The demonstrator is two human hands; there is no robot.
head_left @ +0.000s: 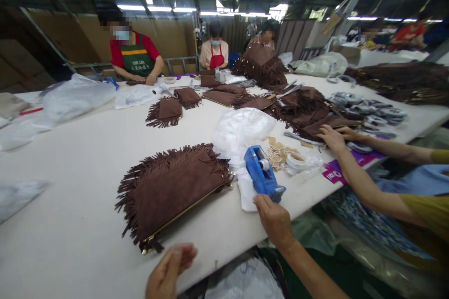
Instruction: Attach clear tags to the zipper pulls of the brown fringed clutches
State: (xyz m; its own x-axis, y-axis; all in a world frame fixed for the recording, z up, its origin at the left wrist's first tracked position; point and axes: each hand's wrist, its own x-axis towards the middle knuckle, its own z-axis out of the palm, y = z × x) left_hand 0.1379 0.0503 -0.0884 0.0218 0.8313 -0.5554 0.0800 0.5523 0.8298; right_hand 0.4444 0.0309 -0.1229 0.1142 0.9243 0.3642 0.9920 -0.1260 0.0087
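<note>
A brown suede fringed bag [171, 191] lies flat in front of me, its gold zipper edge toward me. My left hand [170, 268] hovers low by the bag's near zipper corner, fingers stretched together and blurred, holding nothing. My right hand [275, 219] is curled at the near end of a blue tape dispenser [261, 170], which rests on a white plastic bag [242, 133]. Loose paper tags [278, 149] and a tape roll [296, 160] lie just beyond the dispenser.
A co-worker's hands [333, 138] on my right rest on a heap of brown fringed bags [305, 110]. More bags [164, 112] lie mid-table. Two aproned people work at the far end. Plastic bags [70, 98] lie on the left, and grey straps [365, 107] on the right.
</note>
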